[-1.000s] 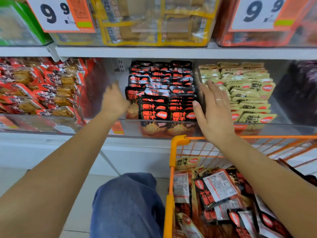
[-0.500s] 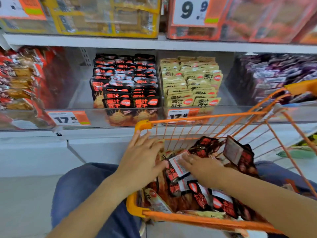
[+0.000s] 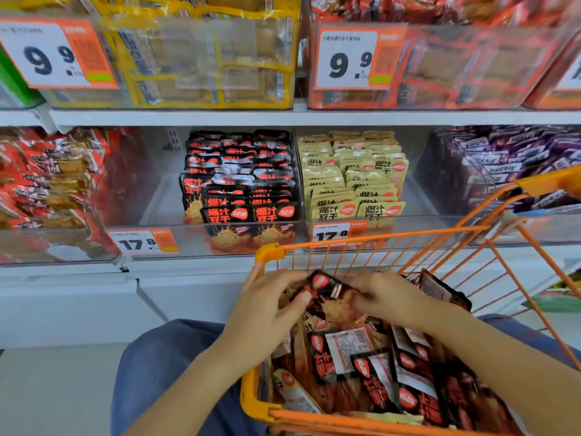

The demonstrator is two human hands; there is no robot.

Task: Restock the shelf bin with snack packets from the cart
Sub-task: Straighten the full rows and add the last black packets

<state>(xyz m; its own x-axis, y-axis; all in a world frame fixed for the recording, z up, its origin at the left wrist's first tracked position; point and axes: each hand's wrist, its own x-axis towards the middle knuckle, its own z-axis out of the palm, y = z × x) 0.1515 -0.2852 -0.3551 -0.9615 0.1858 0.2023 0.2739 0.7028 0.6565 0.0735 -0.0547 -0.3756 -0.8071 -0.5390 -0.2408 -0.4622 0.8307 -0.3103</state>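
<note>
Currently I have both hands inside the orange wire cart (image 3: 271,253), at its far end just below the shelf. My left hand (image 3: 267,313) and my right hand (image 3: 388,298) each pinch one edge of a single black snack packet (image 3: 330,294), which sits raised above the loose pile of packets (image 3: 377,372) filling the cart; the pile is too jumbled for me to count. Directly ahead, the shelf bin (image 3: 242,237) holds black packets of the same kind standing in two front-facing rows, and the cart's front rim overlaps the bin's lower right corner in my view. Beside it on the right stands a bin of beige packets (image 3: 352,177), then a bin of purple packets (image 3: 503,165); on the left is a bin of red packets (image 3: 47,177). I count four price tags: two reading 9.9 (image 3: 349,59) on the upper shelf and two reading 17.8 (image 3: 141,243) on the lower one. Blue trouser fabric (image 3: 157,372) covers my knee beside the cart.
</note>
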